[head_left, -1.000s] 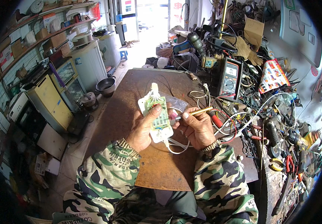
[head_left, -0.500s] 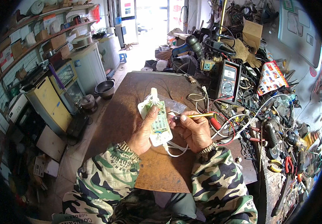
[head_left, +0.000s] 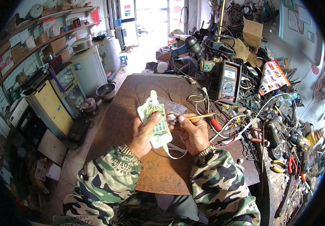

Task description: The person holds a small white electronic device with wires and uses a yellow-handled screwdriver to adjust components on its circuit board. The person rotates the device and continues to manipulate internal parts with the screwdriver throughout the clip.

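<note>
Holding circuitry (head_left: 160,126) above a brown table (head_left: 164,175) (bright doorway (head_left: 152,28) beyond).

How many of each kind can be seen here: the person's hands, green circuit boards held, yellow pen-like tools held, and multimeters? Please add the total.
Hands: 2 (left hand, right hand)
Held green circuit board: 1
Held yellow pen-like tool: 1
Multimeter: 1
Total: 5
</note>
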{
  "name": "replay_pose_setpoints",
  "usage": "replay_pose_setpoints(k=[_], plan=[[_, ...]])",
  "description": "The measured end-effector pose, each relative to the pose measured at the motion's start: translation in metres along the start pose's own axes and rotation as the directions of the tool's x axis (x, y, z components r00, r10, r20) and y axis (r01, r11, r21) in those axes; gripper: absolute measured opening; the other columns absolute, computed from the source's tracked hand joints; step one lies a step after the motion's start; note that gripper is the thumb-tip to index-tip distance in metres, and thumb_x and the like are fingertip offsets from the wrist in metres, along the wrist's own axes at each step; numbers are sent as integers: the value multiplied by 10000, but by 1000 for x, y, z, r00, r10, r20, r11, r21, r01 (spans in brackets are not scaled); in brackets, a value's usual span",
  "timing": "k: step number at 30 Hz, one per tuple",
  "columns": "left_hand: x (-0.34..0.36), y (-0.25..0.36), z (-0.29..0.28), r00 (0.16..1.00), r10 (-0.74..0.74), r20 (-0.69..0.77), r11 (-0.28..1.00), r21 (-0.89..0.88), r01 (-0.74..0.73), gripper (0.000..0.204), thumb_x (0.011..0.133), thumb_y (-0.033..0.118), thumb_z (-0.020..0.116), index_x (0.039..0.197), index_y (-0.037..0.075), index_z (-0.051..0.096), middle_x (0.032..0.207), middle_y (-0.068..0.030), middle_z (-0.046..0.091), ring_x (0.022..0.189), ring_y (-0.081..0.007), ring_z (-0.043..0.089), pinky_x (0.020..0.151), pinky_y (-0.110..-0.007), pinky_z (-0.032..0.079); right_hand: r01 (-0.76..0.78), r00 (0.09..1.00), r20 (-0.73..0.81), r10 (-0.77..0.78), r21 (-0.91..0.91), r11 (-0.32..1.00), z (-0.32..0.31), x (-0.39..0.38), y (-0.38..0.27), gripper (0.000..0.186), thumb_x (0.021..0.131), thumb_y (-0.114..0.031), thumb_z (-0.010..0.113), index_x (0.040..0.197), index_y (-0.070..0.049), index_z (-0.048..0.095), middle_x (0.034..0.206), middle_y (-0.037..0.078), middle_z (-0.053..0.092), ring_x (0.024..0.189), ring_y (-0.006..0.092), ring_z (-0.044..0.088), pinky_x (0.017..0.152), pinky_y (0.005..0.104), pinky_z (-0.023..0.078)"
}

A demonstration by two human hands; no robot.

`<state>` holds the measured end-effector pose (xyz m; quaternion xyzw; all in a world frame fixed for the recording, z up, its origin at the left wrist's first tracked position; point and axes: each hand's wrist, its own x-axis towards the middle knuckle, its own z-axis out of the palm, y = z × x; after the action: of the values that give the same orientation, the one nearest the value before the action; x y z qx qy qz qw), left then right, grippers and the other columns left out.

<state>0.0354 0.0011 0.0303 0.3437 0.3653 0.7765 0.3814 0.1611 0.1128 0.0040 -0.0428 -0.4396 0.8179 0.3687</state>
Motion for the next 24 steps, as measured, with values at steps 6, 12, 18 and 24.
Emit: replay_pose_setpoints(k=[6,12,18,24], plan=[[0,-2,0,1000,8,0,1000,18,-8,325,933,227,632,1166,8,570,1050,-119,656,915,-236,677,769,-399,605,1,1000,1,-1,-4,1000,1,-1,-2,126,928,-108,627,983,3,603,949,149,691,838,252,696,765,366,585],[-2,0,1,1000,0,-3,1000,21,0,340,933,241,634,1168,5,568,1049,-114,654,921,-227,674,784,-397,601,-12,1000,14,12,10,1000,1,-1,-1,125,929,-105,625,986,4,604,960,153,691,847,252,693,776,367,580],[-1,0,0,1000,11,3,999,36,-11,337,930,242,638,1164,9,570,1037,-106,653,920,-220,672,779,-387,597,-2,1000,10,2,-5,1000,2,-2,-1,121,933,-92,614,996,10,604,959,157,689,847,254,691,781,367,580],[-1,-2,0,1000,20,-1,999,31,-20,338,926,242,645,1163,13,572,1034,-107,658,921,-220,673,773,-386,597,12,1000,8,-12,-30,999,3,-2,-1,119,937,-82,605,1005,15,606,951,153,689,845,249,691,779,360,579]])
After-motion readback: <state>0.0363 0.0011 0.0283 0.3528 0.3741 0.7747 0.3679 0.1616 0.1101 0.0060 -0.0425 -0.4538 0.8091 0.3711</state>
